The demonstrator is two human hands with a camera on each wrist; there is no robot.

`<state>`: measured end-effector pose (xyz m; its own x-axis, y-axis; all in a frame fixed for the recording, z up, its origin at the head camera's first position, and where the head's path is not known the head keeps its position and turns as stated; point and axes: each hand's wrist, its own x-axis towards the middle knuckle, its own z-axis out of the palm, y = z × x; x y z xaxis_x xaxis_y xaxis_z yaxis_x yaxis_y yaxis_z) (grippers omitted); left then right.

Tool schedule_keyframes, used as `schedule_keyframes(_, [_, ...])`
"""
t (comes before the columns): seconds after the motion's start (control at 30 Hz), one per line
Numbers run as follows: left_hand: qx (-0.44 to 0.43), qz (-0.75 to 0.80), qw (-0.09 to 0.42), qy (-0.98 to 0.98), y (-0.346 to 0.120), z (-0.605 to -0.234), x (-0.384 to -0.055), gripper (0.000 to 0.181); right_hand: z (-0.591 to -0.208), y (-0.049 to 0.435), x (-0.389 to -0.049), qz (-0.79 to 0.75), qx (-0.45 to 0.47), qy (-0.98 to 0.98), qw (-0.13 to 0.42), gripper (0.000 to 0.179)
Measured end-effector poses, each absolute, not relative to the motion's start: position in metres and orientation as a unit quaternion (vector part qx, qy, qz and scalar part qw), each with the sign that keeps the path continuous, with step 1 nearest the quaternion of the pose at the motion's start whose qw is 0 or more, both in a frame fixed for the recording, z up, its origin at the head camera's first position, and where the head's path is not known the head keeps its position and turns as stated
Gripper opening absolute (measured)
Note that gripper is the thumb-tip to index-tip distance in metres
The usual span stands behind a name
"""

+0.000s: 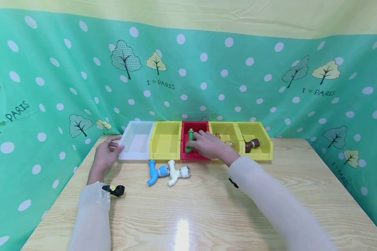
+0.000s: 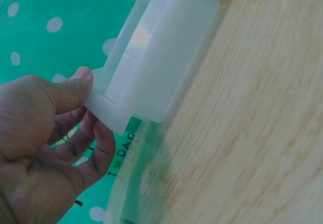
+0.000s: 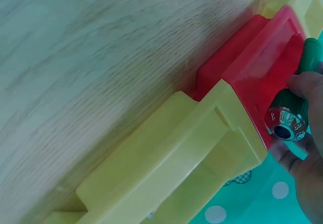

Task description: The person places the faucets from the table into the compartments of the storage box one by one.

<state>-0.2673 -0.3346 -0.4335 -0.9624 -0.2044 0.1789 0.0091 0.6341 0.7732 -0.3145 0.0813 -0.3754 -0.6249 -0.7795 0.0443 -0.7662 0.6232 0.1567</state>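
My right hand (image 1: 207, 143) holds a green plastic tap (image 1: 190, 139) over the red bin (image 1: 195, 156). In the right wrist view the thumb lies across the green tap (image 3: 290, 100), whose clear-ringed end faces the camera. My left hand (image 1: 106, 153) pinches the side rim of the white bin (image 1: 136, 156) at the row's left end; the left wrist view has the thumb on the rim and the fingers curled beneath. In front of the bins, a blue tap (image 1: 155, 172) and a white tap (image 1: 176, 173) lie side by side on the table.
Left of the red bin is a yellow bin (image 1: 165, 153). To its right, another yellow bin (image 1: 223, 126) contains a clear-and-amber piece (image 1: 228, 143), partly behind the right hand. The rightmost yellow bin (image 1: 265, 153) holds a brown tap (image 1: 252, 144). A patterned green curtain (image 1: 188, 80) hangs behind the wooden table (image 1: 144, 216).
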Motion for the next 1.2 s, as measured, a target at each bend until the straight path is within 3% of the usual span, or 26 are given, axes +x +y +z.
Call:
schedule_keyframes(0.2, [0.056, -0.425, 0.125, -0.895, -0.333, -0.433, -0.267, 0.049, -0.380, 0.071, -0.325, -0.086, 0.403, -0.910, 0.044, 0.049])
schedule_keyframes(0.8, [0.052, -0.426, 0.128, -0.894, -0.334, -0.433, -0.267, 0.049, -0.389, 0.052, -0.338, -0.076, 0.337, -0.937, -0.055, 0.049])
schedule_keyframes(1.2, [0.049, -0.424, 0.127, -0.896, -0.334, -0.433, -0.265, 0.049, -0.394, 0.055, -0.341, -0.053, 0.320, -0.943, -0.067, 0.044])
